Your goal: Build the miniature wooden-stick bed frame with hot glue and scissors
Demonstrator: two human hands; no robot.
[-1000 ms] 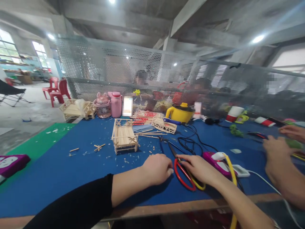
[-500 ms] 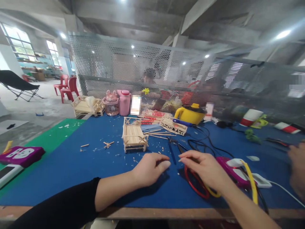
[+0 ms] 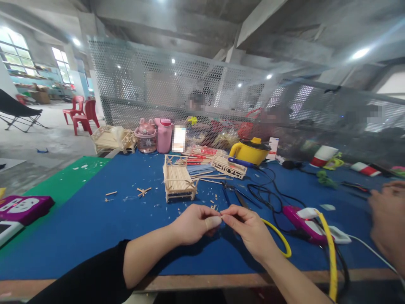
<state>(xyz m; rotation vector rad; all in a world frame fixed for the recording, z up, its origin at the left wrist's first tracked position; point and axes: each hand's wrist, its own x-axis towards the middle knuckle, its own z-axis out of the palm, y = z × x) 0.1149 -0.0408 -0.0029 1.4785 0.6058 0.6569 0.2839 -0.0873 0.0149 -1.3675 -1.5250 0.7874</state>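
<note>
Low over the blue table mat (image 3: pixel 104 236), my left hand (image 3: pixel 198 223) and my right hand (image 3: pixel 248 228) meet at the fingertips. Both are closed in a pinch, and whatever lies between the fingers is too small to name. Just beyond them stands a miniature bed of wooden sticks (image 3: pixel 179 179). Pliers with blue handles (image 3: pixel 247 196) lie beyond my right hand. A small cross of sticks (image 3: pixel 144 192) and a short stick (image 3: pixel 111 193) rest to the left among scraps.
Behind are a second stick model (image 3: pixel 112 139), a pink bottle (image 3: pixel 164 136), a yellow pot (image 3: pixel 253 152) and a glue gun with a blue handle (image 3: pixel 242 162). A purple power strip (image 3: pixel 303 226) with cables sits at right. Another person's hand (image 3: pixel 387 215) is at the right edge.
My right hand has moved left until its fingertips meet those of my left hand. The red cable loop beneath it is now out of sight. The view has shifted slightly.
</note>
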